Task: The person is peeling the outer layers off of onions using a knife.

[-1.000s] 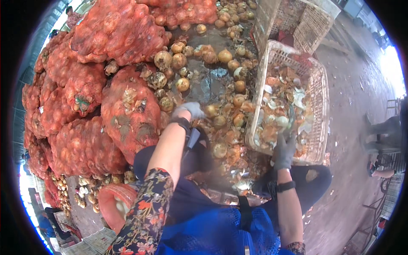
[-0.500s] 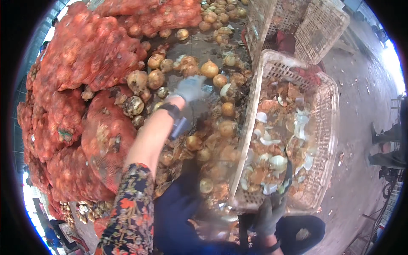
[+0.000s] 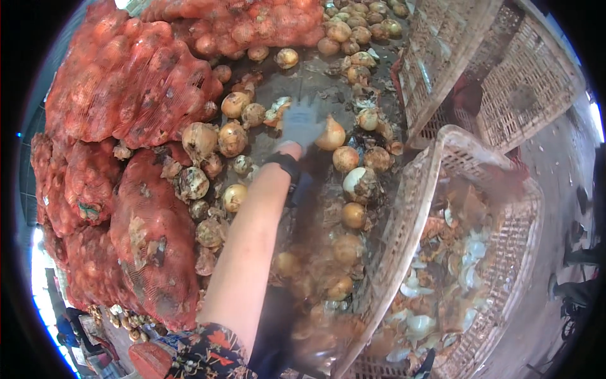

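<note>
Your left hand [image 3: 301,123] spreads blurred fingers beside an onion [image 3: 331,134] — your unseen right hand, I can't tell. Peelings [image 3: 420,325] lie in the crate [image 3: 516,230] — many loose onions [image 3: 233,139] remain unpeeled.

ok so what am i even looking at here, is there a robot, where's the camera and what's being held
There's no robot: this is a person working with their own hands. The camera, a wide fisheye, sits on their head and looks down, which is why straight edges bend.

The gloved left hand reaches out, blurred, beside a golden onion; I can't make out anything held in it. The right hand is out of view.

Loose onions lie on the ground. Red mesh sacks full of onions are piled at left, and at right a pale slatted crate holds peelings.
</note>
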`<state>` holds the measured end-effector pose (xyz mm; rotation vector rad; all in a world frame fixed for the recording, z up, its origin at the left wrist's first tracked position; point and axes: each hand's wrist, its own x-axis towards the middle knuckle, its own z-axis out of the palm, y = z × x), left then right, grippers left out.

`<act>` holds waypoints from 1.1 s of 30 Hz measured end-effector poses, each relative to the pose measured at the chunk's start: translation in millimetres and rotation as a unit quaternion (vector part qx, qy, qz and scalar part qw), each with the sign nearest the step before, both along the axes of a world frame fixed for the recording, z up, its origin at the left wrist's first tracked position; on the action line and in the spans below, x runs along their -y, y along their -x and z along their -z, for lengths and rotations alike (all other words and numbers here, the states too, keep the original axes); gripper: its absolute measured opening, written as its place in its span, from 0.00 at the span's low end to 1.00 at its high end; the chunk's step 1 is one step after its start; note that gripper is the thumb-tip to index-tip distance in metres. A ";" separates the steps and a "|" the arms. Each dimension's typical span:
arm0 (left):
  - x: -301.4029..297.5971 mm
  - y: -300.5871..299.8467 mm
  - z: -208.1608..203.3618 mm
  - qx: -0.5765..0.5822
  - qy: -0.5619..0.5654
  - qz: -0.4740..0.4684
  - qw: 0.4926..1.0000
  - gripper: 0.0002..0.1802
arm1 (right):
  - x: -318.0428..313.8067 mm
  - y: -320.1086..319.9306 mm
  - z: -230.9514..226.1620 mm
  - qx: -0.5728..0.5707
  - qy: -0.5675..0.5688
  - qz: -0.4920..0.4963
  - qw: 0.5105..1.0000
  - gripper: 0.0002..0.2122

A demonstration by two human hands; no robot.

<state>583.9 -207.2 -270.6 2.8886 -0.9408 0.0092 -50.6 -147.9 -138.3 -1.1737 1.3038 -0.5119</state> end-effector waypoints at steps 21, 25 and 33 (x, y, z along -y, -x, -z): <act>-1.4 3.0 -10.9 0.108 0.029 0.236 0.965 0.40 | -1.5 -2.5 31.5 -0.048 -0.081 -0.101 0.990 0.18; 23.2 4.2 41.1 -0.106 0.037 0.069 0.991 0.44 | 3.2 -3.8 29.8 -0.059 -0.067 -0.108 0.990 0.19; 60.2 29.3 24.5 -0.210 0.408 -0.040 0.888 0.46 | 9.1 1.9 26.7 -0.087 -0.062 -0.131 0.986 0.19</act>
